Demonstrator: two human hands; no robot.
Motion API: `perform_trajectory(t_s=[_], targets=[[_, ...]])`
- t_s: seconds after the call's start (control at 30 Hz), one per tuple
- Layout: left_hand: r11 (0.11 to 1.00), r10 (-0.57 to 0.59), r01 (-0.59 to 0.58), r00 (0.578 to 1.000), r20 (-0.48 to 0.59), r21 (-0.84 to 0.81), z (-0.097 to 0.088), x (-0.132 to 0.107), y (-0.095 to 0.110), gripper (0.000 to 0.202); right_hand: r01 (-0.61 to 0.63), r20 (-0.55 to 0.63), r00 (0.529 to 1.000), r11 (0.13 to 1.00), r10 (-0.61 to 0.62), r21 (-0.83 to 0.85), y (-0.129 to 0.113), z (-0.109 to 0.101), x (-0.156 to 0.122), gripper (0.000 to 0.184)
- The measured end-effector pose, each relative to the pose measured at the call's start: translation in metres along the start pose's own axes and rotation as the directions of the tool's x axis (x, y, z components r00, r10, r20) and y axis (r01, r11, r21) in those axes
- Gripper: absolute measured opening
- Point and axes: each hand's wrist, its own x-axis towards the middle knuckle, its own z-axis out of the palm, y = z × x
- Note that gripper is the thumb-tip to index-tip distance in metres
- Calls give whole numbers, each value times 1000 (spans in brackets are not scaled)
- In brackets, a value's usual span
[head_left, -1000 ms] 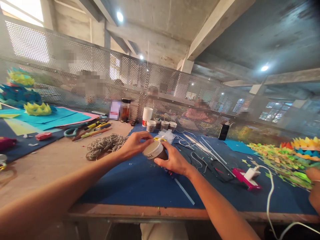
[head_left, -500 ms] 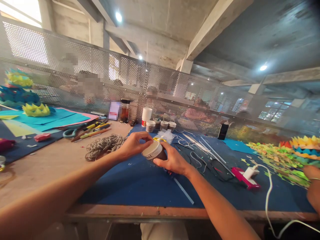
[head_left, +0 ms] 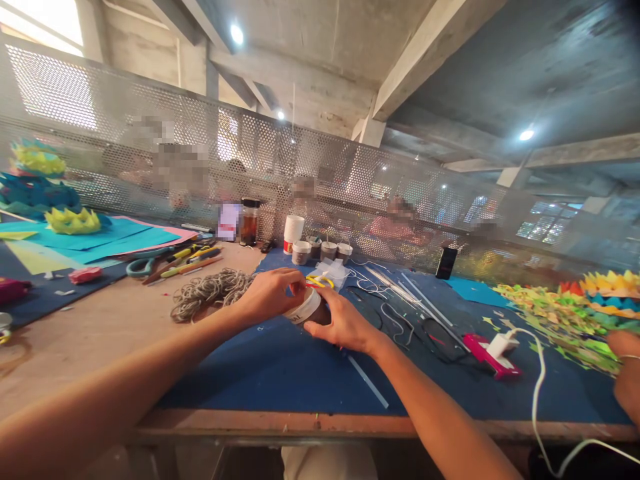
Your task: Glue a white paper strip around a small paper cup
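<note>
Tilted above the blue table covering is a small paper cup [head_left: 305, 308], with a pale band carrying dark letters and a darker brown part. My right hand [head_left: 345, 320] is wrapped round its brown side, thumb toward me. The curled fingers of my left hand [head_left: 275, 292] lie over the cup's pale end and upper edge; the fingertips are partly hidden. Just behind the hands shows a yellow handle-like loop [head_left: 323, 281], and clear plastic pieces [head_left: 333, 272] lie beyond it.
A heap of grey cord [head_left: 210, 293] lies at left near pliers [head_left: 143, 267]. Paper cups [head_left: 301, 252] stand at the back by a perforated screen. Thin white sticks [head_left: 395, 287], a pink power strip [head_left: 493, 357] and cut paper pieces [head_left: 555, 313] occupy the right, beside another person's hand [head_left: 627, 360].
My left hand has shifted a little to the right and turned over the cup's pale end, covering more of it. The cup has turned slightly in my right hand.
</note>
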Motion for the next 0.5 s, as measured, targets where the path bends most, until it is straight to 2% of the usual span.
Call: perform_trajectory(t_s=[0.23, 0.5], targets=[[961, -12, 10, 1000, -7, -278, -8, 3, 2, 22, -28, -9, 1000, 996, 28, 84, -6, -9, 1, 57], [950, -72, 59, 997, -29, -307, -3, 4, 0, 14, -26, -8, 1000, 994, 27, 104, -11, -10, 1, 52]])
